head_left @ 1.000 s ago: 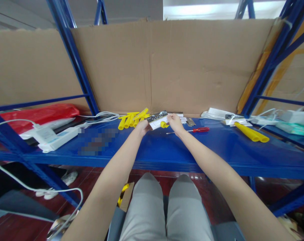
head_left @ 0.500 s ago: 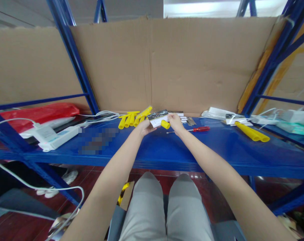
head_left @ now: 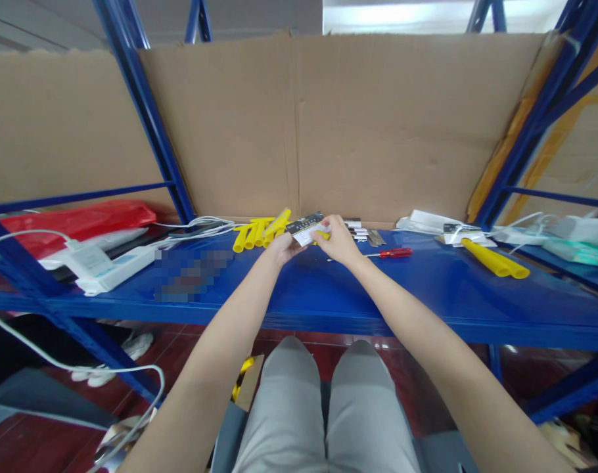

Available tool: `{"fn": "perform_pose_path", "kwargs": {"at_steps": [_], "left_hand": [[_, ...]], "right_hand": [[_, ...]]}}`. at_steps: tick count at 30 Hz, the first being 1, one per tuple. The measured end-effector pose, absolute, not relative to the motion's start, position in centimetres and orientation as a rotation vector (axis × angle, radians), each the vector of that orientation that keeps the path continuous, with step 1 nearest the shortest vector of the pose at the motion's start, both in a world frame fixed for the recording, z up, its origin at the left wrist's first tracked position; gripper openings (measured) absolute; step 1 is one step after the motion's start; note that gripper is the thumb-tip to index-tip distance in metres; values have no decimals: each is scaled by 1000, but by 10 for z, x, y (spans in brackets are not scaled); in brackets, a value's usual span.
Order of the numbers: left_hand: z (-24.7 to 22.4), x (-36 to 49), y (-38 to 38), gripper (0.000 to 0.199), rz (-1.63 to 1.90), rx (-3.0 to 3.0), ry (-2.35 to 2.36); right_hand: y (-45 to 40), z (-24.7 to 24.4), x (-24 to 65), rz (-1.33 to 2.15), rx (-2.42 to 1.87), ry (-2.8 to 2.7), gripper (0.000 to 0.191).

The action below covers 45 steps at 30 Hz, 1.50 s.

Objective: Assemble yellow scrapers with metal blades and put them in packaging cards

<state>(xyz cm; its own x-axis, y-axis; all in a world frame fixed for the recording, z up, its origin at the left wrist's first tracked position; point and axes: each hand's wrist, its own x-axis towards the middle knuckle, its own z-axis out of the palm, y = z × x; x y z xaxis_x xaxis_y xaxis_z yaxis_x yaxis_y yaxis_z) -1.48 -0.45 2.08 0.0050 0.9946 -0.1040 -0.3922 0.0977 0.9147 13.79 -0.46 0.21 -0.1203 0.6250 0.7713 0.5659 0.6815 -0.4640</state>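
Observation:
A black-and-white printed card (head_left: 305, 227) is held above the blue shelf, wrapped or lying around a yellow tube. One end of the tube (head_left: 320, 235) shows at the card's right side. My left hand (head_left: 283, 249) is closed under the card's left part, supporting it from below. At the right, my right hand (head_left: 339, 239) has its fingers closed round the tube's near end, which they partly cover. Several yellow tubes (head_left: 250, 237) lie just left of my left hand. Beyond my right hand are a few printed cards (head_left: 358, 231) and a red-handled screwdriver (head_left: 395, 253).
The blue shelf (head_left: 417, 295) has a cardboard sheet (head_left: 378, 125) standing behind it. A white power strip (head_left: 116, 270) with cables lies at left, near a red bag (head_left: 92, 223). Two more yellow tubes (head_left: 496, 259) lie at right. Blue metal posts (head_left: 151, 118) frame both sides.
My right hand has moved left and closed over the yellow tube end, which showed more fully before. The card has shifted slightly to the left.

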Motion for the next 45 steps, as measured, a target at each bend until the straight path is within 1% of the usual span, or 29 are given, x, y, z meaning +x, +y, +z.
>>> {"fn": "perform_pose_path", "kwargs": {"at_steps": [5,11,13,17,19,21,23,27,29,39,45], "left_hand": [[20,-16,-2,28,1315,822,950],[22,-16,-4,29,1349,775,844],[22,-17,-4,36,1353,737,785],[22,-20,-7,60,1305,688,678],[24,-20,-8,66,1289,701,631],[25,-20,-10,64,1283,727,601],[26,-18,-11,57,1282,748,601],[24,-15,-10,26,1282,746,668],[23,-15,-7,19,1290,730,698],[16,-19,5,30,1298,749,723],[17,-16,3,25,1318,768,739]], "right_hand": [[-7,2,134,36,-861,-1903,8],[-5,5,136,36,-853,-1861,8],[-3,5,137,24,-853,-1844,10],[1,4,138,-10,-847,-1822,12],[2,3,138,-22,-853,-1813,12],[2,4,139,-29,-873,-1806,13],[2,4,139,-35,-899,-1807,13],[3,2,140,-51,-909,-1844,13],[3,1,139,-55,-915,-1859,14],[-3,3,136,-6,-951,-1878,17],[0,1,137,5,-928,-1866,17]]}}
